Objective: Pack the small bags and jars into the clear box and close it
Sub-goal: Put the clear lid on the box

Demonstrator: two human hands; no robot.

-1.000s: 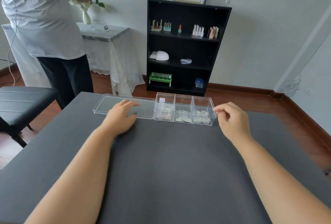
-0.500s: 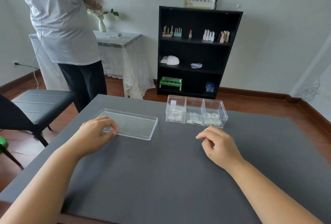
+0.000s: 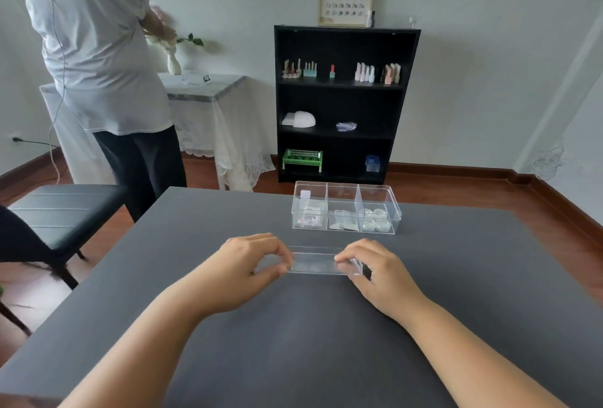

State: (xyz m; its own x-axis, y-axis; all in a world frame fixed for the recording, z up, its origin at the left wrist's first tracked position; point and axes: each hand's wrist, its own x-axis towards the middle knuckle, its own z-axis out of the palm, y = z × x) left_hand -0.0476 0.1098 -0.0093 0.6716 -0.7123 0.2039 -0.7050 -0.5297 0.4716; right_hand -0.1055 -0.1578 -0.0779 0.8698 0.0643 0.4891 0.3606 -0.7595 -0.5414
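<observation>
Obs. 1: Your left hand (image 3: 251, 264) and right hand (image 3: 375, 272) both grip the clear lid (image 3: 318, 262), one at each short end, fingers curled over the far edge and thumbs at the near edge. The lid sits low over the grey table (image 3: 293, 342); whether it touches the surface, you cannot tell from this view.

Obs. 2: The clear box (image 3: 346, 207) stands open on the table beyond the lid, near its far edge, well apart from your hands. It has three compartments. Left compartment: a small upright vial with a white cap (image 3: 305, 200) and some small items at the bottom, too small to name. Middle compartment: small bags (image 3: 342, 220) lying flat. Right compartment: round jars (image 3: 375, 220).

Obs. 3: The table between the lid and the box is bare grey surface.

Obs. 4: Surroundings. A black shelf (image 3: 342, 104) stands against the far wall, holding small bottles on top, a white domed device, a green rack and a blue container. A second person (image 3: 98, 65) in a white top stands at far left, facing a cloth-covered side table (image 3: 208, 107). A dark chair (image 3: 62, 215) sits just beside the table's left edge.
</observation>
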